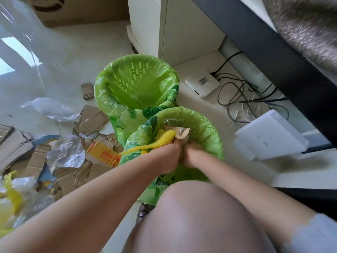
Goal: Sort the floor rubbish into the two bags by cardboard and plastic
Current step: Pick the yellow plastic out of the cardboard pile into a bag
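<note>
Early in the sort, by the look of the floor. Far bag (135,84), green liner in a slatted basket, appears bare inside; nothing visible at its bottom. Near bag (206,128), same green liner, holds a crumpled brownish piece (179,133) at its mouth, cardboard or paper, cannot tell which.

Still to do, on the floor (102,42) to the left: torn cardboard pieces (89,119) spread from just beside the bags out to the left edge, one small scrap (87,90) lying apart near the far bag, a printed yellow and red carton piece (104,152) touching the near bag's side, clear plastic wrap (49,108) further left, a silvery crumpled film (66,154) on top of the cardboard, and yellow plastic bits (11,194) at the near-left corner, blurred. Most of the heap looks untouched.

Hands: both forearms reach forward over a raised knee and meet at the near bag's rim. Left hand (170,154) and right hand (191,152) are pressed together, fingers curled down around the brownish piece and a yellow plastic net-like strip (164,138) that trails left over the rim. Which hand grips which item is hidden. Judgement: they are pushing material down into the near bag, though cardboard and plastic seem bunched together here, a possible mis-sort.
</note>
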### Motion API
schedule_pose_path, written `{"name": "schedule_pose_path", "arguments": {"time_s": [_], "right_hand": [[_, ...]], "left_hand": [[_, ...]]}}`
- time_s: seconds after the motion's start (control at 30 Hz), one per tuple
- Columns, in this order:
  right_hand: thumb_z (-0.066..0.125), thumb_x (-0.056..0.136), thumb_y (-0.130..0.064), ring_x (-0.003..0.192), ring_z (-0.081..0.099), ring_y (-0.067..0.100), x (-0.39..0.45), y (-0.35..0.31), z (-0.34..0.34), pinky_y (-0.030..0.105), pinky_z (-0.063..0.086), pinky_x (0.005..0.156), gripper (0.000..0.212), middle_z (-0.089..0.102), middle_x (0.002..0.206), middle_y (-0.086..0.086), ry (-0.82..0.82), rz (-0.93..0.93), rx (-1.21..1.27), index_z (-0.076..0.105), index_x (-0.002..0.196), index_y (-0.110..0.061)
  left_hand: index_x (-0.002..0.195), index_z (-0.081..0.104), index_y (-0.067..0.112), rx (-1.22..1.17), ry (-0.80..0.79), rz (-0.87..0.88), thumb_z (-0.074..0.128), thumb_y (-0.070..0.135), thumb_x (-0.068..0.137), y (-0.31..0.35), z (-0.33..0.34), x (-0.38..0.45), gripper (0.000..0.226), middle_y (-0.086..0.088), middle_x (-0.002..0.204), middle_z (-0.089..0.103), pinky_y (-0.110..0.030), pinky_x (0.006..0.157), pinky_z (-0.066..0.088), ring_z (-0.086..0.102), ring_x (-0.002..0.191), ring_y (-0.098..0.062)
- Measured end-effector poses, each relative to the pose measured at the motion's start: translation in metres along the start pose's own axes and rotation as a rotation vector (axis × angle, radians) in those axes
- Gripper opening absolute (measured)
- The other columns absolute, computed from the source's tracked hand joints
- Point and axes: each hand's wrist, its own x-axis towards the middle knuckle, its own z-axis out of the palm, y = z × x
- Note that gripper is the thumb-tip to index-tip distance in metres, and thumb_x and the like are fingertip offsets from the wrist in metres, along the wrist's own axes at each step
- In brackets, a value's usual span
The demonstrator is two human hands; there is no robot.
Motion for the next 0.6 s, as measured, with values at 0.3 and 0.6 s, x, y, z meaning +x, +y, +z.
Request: {"name": "schedule_pose_path", "arguments": {"time_s": [0.3, 0.6], "right_hand": [[0.06, 0.086, -0.032, 0.116, 0.055, 0.031, -0.087, 0.01, -0.05, 0.032, 0.045, 0.089, 0.03, 0.057, 0.129, 0.013, 0.091, -0.124, 0.007, 0.061, 0.109, -0.014], [0.058, 0.085, -0.042, 0.124, 0.049, 0.025, -0.176, -0.08, -0.104, 0.031, 0.041, 0.094, 0.054, 0.049, 0.14, 0.008, 0.359, -0.332, -0.178, 0.047, 0.134, -0.022]], "left_hand": [[0.135, 0.046, 0.015, -0.246, 0.064, 0.056, 0.064, 0.014, 0.084, 0.0, -0.037, -0.095, 0.054, -0.008, 0.134, 0.054, -0.039, 0.101, 0.044, 0.053, 0.119, -0.025], [0.135, 0.047, 0.02, -0.499, 0.423, -0.16, 0.062, 0.003, 0.084, -0.094, -0.072, -0.262, 0.056, -0.002, 0.134, 0.056, -0.031, 0.103, 0.044, 0.057, 0.116, -0.017]]}}
